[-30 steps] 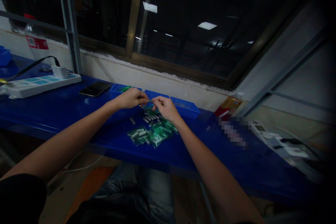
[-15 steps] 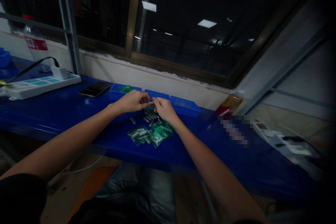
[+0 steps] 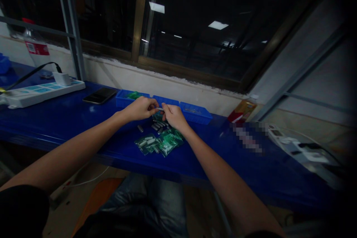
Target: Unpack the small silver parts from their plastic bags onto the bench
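Together, the left hand and right hand pinch a small pale piece; green packets lie on the blue table.

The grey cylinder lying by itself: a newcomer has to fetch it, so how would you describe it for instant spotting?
On the blue table, find the row of blue bins, then look in front of them, just below the left hand in this view. There lies a small grey cylinder. Unlike the similar cylinders clustered to its right, it lies on its own.
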Demonstrator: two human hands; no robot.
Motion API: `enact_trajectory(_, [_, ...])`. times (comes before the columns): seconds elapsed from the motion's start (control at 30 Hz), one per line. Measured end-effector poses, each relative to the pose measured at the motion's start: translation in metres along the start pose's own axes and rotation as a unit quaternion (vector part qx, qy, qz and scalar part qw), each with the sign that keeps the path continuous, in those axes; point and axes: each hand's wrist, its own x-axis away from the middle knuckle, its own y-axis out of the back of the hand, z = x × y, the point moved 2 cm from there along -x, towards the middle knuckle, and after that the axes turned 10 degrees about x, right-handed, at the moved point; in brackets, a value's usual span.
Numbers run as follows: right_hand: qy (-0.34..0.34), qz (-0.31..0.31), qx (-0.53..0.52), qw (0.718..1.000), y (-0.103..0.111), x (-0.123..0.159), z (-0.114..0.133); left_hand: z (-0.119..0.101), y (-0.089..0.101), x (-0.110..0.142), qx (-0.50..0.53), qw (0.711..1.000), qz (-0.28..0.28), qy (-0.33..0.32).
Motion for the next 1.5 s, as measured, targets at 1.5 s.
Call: enact_trajectory(1.5, [0.082,-0.050,0.082,0.992,0.007,0.007,0.012,-0.006,0.005,0.001,-0.055,0.998,-0.004,0.006])
